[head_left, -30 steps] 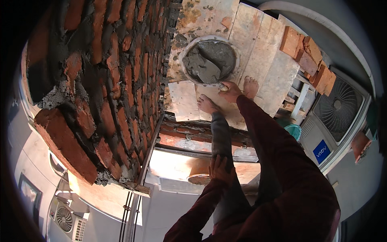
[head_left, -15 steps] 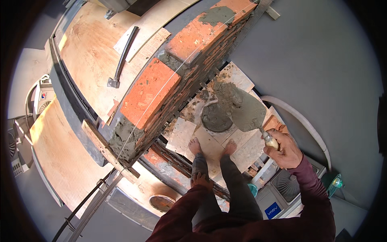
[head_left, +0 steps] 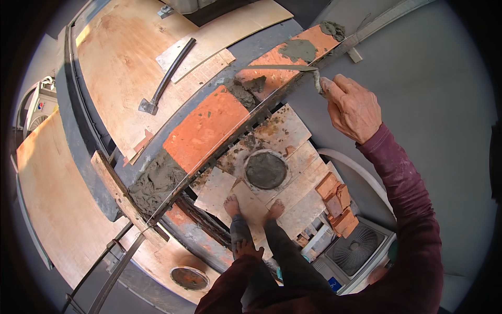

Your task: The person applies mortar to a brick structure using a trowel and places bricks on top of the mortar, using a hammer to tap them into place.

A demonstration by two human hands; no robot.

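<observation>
Black pry bar [head_left: 166, 77], outdoor fan unit [head_left: 355, 253]

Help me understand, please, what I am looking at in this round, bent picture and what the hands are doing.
There is no machine here: a person wears a wide-angle camera on the head, looking down, so straight edges curve toward the rim. The right hand holds a trowel, its thin blade lying flat over the top of a brick wall whose upper face carries patches of grey mortar. The left hand rests low by the person's leg and seems to hold nothing. Below, bare feet stand on wooden boards beside a round pan of mortar. Spare bricks are stacked to the right, near a fan unit. A dark bar tool lies on plywood beyond the wall.
</observation>
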